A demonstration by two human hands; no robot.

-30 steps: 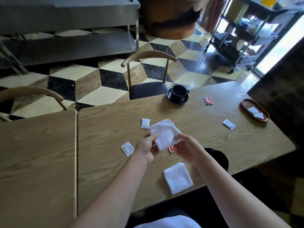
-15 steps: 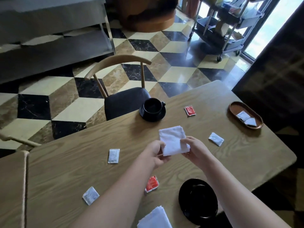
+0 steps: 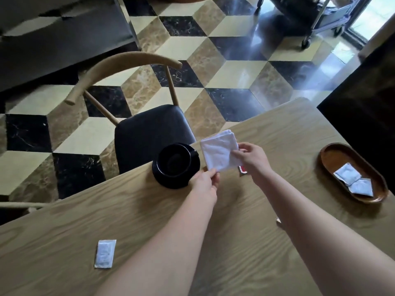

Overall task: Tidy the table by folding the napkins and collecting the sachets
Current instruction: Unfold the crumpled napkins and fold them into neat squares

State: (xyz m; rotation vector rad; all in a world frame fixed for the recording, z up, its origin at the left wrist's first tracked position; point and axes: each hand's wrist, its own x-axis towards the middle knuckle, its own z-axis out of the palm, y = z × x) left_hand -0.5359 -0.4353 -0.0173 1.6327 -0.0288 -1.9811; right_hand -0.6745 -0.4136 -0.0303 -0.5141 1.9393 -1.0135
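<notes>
A folded white napkin (image 3: 219,151) is held above the far edge of the wooden table (image 3: 132,212). My left hand (image 3: 206,181) pinches its near corner and my right hand (image 3: 252,155) grips its right edge. A red sachet (image 3: 243,169) peeks out under my right wrist. One white sachet (image 3: 105,253) lies flat at the near left of the table. Two white sachets (image 3: 352,181) lie in the oval brown wooden tray (image 3: 333,155) at the right. A corner of another sachet (image 3: 278,220) shows beside my right forearm.
A black cup on a black saucer (image 3: 176,165) stands just left of my left hand at the table's far edge. Behind it is a wooden chair (image 3: 149,127) with a black seat. A wheeled cart (image 3: 316,18) stands on the checkered floor at the far right.
My view has moved forward and tilted down over the table. Both hands carried the folded napkin farther out, beside the black cup. The napkin stack and black plate near me left the view.
</notes>
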